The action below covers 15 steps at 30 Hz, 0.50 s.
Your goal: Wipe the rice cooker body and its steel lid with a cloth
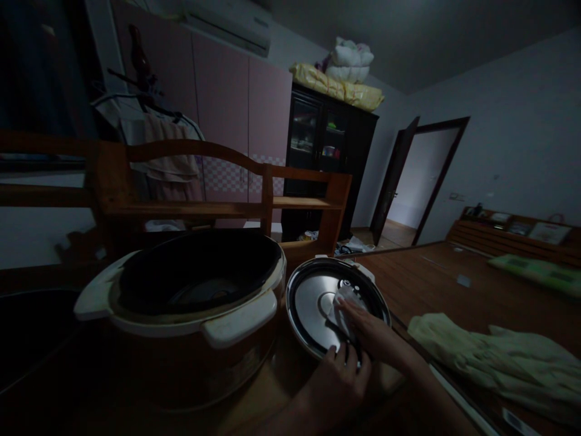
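Note:
A round shiny metal lid point(313, 303) lies with its inner side up, just right of an open cooker pot point(190, 303) with white handles. My right hand point(367, 330) presses a small white cloth point(342, 300) flat against the lid's inner plate, fingers stretched over it. My left hand point(338, 378) grips the lid's near rim, fingers curled over its edge. The cooker's dark inner bowl stands open, and what lies in it is too dim to make out.
A wooden shelf rack point(272, 203) stands behind the cooker. A pale green cloth point(494, 357) lies on the wooden surface at the right. A dark cabinet point(327, 157) and an open door point(394, 181) are farther back. The room is dim.

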Each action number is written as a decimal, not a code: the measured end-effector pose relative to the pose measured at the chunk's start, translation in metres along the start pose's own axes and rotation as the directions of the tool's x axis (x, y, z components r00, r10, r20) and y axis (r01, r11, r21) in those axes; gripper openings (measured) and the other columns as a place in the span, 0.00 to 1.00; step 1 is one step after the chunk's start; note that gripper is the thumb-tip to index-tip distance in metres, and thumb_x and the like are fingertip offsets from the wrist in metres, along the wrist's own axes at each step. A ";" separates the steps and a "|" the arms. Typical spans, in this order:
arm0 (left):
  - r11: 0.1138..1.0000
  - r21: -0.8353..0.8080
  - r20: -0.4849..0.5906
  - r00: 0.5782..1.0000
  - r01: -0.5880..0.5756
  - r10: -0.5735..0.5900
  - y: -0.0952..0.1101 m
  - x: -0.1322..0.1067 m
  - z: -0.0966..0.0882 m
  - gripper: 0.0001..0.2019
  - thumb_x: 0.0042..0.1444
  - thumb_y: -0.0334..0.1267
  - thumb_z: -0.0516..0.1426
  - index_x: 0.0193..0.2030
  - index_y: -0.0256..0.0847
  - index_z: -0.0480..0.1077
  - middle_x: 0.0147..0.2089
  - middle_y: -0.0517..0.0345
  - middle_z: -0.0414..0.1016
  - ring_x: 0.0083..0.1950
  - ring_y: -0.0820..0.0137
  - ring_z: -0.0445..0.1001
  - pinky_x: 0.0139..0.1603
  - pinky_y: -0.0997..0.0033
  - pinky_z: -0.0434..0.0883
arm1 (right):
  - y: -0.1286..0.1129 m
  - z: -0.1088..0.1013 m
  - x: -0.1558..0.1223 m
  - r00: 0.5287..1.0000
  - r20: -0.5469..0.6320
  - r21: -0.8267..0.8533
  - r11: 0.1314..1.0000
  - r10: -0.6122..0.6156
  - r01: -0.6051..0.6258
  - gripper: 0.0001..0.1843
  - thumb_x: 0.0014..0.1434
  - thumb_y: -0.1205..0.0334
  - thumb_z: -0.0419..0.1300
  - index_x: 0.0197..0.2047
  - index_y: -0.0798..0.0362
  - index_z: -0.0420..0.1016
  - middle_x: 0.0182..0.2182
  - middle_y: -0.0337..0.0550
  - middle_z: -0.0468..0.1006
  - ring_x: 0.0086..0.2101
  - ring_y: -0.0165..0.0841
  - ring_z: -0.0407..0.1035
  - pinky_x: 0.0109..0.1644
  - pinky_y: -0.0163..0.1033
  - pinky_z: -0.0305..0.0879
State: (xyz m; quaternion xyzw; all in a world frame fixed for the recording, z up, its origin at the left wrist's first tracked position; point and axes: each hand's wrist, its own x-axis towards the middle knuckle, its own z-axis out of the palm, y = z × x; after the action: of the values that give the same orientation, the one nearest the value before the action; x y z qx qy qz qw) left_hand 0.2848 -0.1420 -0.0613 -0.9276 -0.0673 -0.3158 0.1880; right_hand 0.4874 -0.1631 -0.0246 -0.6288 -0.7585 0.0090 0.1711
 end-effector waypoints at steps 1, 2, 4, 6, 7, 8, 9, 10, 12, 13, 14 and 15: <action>1.000 0.004 -0.010 1.000 0.002 -0.002 0.000 0.000 0.000 0.18 0.68 0.33 0.46 0.60 0.30 0.65 0.52 0.39 0.77 0.50 0.59 0.78 0.46 0.60 0.75 | -0.002 -0.002 0.001 1.000 0.001 -0.002 1.000 -0.001 0.001 0.40 0.61 0.77 0.48 0.74 0.48 0.47 0.69 0.52 0.58 0.68 0.40 0.52 0.68 0.52 0.56; 1.000 0.006 -0.020 1.000 0.004 -0.004 0.000 0.000 0.001 0.18 0.68 0.33 0.46 0.60 0.30 0.66 0.51 0.39 0.78 0.50 0.59 0.78 0.46 0.60 0.75 | -0.005 -0.004 0.002 1.000 0.004 -0.004 1.000 -0.004 0.004 0.39 0.61 0.77 0.48 0.74 0.49 0.49 0.69 0.52 0.58 0.68 0.41 0.53 0.68 0.52 0.56; 1.000 0.004 -0.033 0.999 0.014 -0.013 0.001 0.000 0.002 0.18 0.68 0.33 0.46 0.59 0.30 0.66 0.50 0.40 0.78 0.49 0.59 0.79 0.44 0.61 0.76 | -0.009 -0.007 0.005 1.000 0.009 -0.004 1.000 -0.010 0.010 0.38 0.62 0.76 0.48 0.73 0.48 0.50 0.69 0.53 0.58 0.68 0.42 0.53 0.68 0.53 0.57; 1.000 0.002 -0.053 0.998 0.024 -0.024 0.003 0.001 0.004 0.17 0.68 0.34 0.46 0.59 0.31 0.67 0.49 0.41 0.79 0.48 0.59 0.79 0.43 0.61 0.76 | -0.012 -0.009 0.009 1.000 0.016 -0.002 1.000 -0.020 0.020 0.38 0.62 0.76 0.49 0.73 0.47 0.50 0.69 0.52 0.58 0.68 0.42 0.52 0.68 0.52 0.57; 0.999 0.004 -0.069 0.997 0.032 -0.031 0.004 0.001 0.005 0.17 0.67 0.34 0.46 0.58 0.31 0.67 0.49 0.40 0.79 0.47 0.58 0.79 0.43 0.61 0.76 | -0.013 -0.009 0.012 0.999 0.020 -0.002 1.000 -0.025 0.025 0.39 0.61 0.76 0.50 0.73 0.47 0.50 0.69 0.52 0.58 0.68 0.41 0.52 0.68 0.52 0.56; 0.999 0.007 -0.087 0.996 0.039 -0.038 0.005 0.001 0.006 0.17 0.67 0.34 0.46 0.58 0.30 0.67 0.48 0.40 0.79 0.47 0.58 0.79 0.43 0.61 0.75 | -0.014 -0.008 0.014 0.999 0.023 -0.002 1.000 -0.027 0.027 0.40 0.60 0.77 0.50 0.73 0.47 0.49 0.69 0.52 0.58 0.68 0.42 0.52 0.68 0.53 0.56; 0.999 0.008 -0.101 0.994 0.047 -0.046 0.006 0.001 0.007 0.17 0.67 0.34 0.46 0.58 0.30 0.67 0.48 0.40 0.79 0.46 0.58 0.79 0.42 0.60 0.75 | -0.015 -0.008 0.017 0.999 0.026 -0.003 1.000 -0.027 0.027 0.41 0.59 0.78 0.50 0.74 0.48 0.48 0.69 0.53 0.58 0.68 0.42 0.52 0.68 0.53 0.56; 0.999 0.008 -0.111 0.993 0.052 -0.051 0.008 0.001 0.007 0.18 0.67 0.33 0.46 0.59 0.30 0.66 0.47 0.40 0.79 0.45 0.57 0.79 0.42 0.60 0.75 | -0.015 -0.007 0.020 0.999 0.030 -0.003 1.000 -0.024 0.024 0.42 0.59 0.78 0.50 0.74 0.49 0.47 0.69 0.55 0.59 0.68 0.43 0.52 0.68 0.54 0.56; 0.998 -0.009 -0.102 0.993 0.057 -0.058 0.009 0.002 0.007 0.18 0.67 0.33 0.46 0.59 0.30 0.66 0.45 0.41 0.78 0.44 0.58 0.79 0.41 0.60 0.74 | -0.016 -0.007 0.026 0.999 0.041 -0.004 1.000 -0.016 0.016 0.41 0.59 0.78 0.49 0.74 0.52 0.46 0.68 0.58 0.59 0.68 0.44 0.52 0.67 0.55 0.56; 0.998 -0.025 -0.087 0.995 0.055 -0.057 0.008 0.002 0.007 0.17 0.67 0.33 0.46 0.59 0.31 0.65 0.44 0.43 0.78 0.42 0.59 0.78 0.40 0.61 0.74 | -0.018 -0.008 0.029 0.999 0.050 -0.004 1.000 -0.013 0.014 0.41 0.59 0.78 0.49 0.74 0.54 0.46 0.68 0.59 0.58 0.68 0.44 0.51 0.68 0.55 0.56; 0.998 -0.044 -0.067 0.996 0.050 -0.053 0.008 0.002 0.007 0.17 0.67 0.33 0.47 0.59 0.31 0.65 0.43 0.45 0.78 0.40 0.60 0.78 0.39 0.62 0.73 | -0.019 -0.008 0.031 0.998 0.061 -0.004 1.000 -0.012 0.012 0.41 0.59 0.78 0.48 0.74 0.55 0.46 0.69 0.59 0.58 0.68 0.44 0.51 0.68 0.55 0.55; 0.997 -0.064 -0.044 0.998 0.045 -0.048 0.006 0.002 0.006 0.16 0.67 0.33 0.47 0.58 0.33 0.65 0.42 0.47 0.77 0.39 0.62 0.77 0.38 0.63 0.73 | -0.021 -0.009 0.034 0.997 0.073 -0.003 1.000 -0.012 0.012 0.41 0.59 0.79 0.48 0.74 0.56 0.47 0.69 0.60 0.57 0.68 0.44 0.50 0.68 0.54 0.55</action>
State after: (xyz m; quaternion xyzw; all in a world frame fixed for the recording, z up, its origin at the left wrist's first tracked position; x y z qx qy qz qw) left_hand 0.2913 -0.1455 -0.0665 -0.9238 -0.0744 -0.3432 0.1526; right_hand 0.4652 -0.1370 -0.0028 -0.6239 -0.7679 0.0297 0.1422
